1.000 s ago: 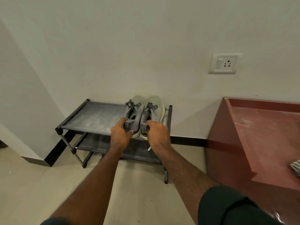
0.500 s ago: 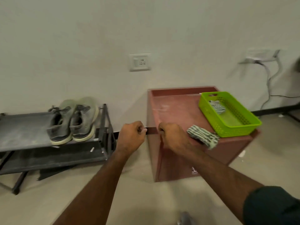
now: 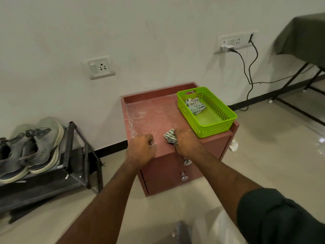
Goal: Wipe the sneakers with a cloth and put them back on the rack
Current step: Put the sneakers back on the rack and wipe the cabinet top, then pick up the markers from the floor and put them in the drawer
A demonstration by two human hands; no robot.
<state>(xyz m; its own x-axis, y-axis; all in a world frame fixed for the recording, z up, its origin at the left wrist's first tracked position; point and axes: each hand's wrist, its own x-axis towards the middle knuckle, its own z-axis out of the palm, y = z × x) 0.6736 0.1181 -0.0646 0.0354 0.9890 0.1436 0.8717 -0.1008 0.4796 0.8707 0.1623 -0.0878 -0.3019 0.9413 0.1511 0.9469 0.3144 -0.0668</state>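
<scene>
Both arms reach forward over the red counter point(image 3: 154, 113). On the rack point(image 3: 73, 148) at far left, the two grey sneakers point(image 3: 35, 147) sit side by side on the top shelf. A green basket point(image 3: 218, 124) stands on the counter's right side. The right hand point(image 3: 186, 143) grips the striped cloth point(image 3: 169, 137) at the front edge. The left hand point(image 3: 140, 149) curls into an empty fist nearby. No readable writing anywhere.
</scene>
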